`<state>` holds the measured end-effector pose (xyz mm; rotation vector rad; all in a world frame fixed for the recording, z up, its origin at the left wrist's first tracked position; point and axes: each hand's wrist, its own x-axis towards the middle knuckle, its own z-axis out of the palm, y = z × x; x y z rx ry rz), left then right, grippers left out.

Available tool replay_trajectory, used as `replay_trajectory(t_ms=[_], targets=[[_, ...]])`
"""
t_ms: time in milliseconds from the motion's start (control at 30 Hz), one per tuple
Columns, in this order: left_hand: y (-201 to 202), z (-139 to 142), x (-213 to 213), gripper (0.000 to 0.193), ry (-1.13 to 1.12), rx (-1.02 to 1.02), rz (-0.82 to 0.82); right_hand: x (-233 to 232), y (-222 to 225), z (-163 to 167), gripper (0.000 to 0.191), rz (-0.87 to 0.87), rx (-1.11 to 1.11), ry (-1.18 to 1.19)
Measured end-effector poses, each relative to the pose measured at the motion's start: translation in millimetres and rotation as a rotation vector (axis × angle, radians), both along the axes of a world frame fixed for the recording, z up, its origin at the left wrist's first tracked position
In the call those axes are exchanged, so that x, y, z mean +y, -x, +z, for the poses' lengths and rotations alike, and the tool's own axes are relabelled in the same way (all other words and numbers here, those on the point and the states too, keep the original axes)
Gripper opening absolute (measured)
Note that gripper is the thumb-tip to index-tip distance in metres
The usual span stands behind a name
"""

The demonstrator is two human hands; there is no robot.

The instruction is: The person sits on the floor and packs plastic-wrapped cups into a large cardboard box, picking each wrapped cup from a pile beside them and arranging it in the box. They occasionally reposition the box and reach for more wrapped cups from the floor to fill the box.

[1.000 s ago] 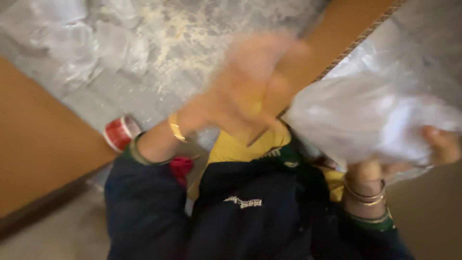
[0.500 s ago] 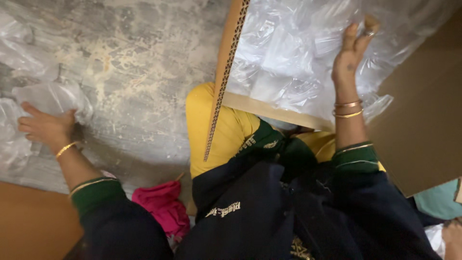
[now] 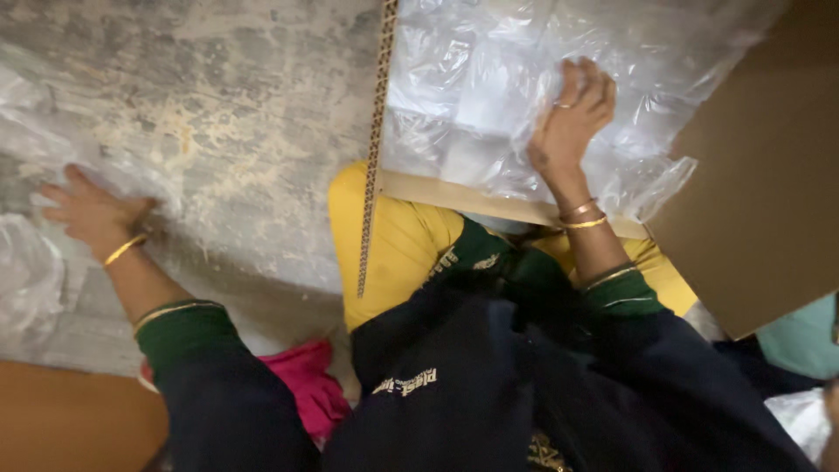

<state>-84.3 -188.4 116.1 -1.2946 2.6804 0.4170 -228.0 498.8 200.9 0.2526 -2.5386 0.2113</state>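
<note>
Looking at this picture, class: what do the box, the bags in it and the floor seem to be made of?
Box: corrugated cardboard, matt brown; fluting shows along its cut edge.
Bags: thin clear plastic film, glossy and crinkled, with white glints; the right hand presses on them.
Floor: probably concrete or stone, grey, rough, dusted pale; the left hand rests there.

Open brown cardboard box [image 3: 769,218] at right, lined with clear crinkled plastic bag [image 3: 489,87], loose clear bag [image 3: 26,271] at left
</note>
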Motion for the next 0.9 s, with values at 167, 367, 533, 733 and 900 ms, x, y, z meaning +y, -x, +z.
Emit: replay_trajectory(t_ms=[167,367,533,733,900], targets=[[-2,-2,12,0.117,0.211,-0.061,-0.17,-22,-19,42,0.072,0.141,-0.138,0.059],[-18,-3,-8,0.119,0.007,0.018,-0.212,-27,-60,50,0.078,0.226,-0.264,0.136],[-37,-13,63,0.131,0.021,0.31,-0.466,-40,-106,60,0.075,0.349,-0.244,0.27],[-55,80,173,0.123,0.045,1.001,-0.474,-64,-137,141,0.067,0.599,-0.21,0.531],[-59,220,248,0.092,0.163,1.483,-0.771,-108,-148,195,0.078,1.167,0.017,0.814]])
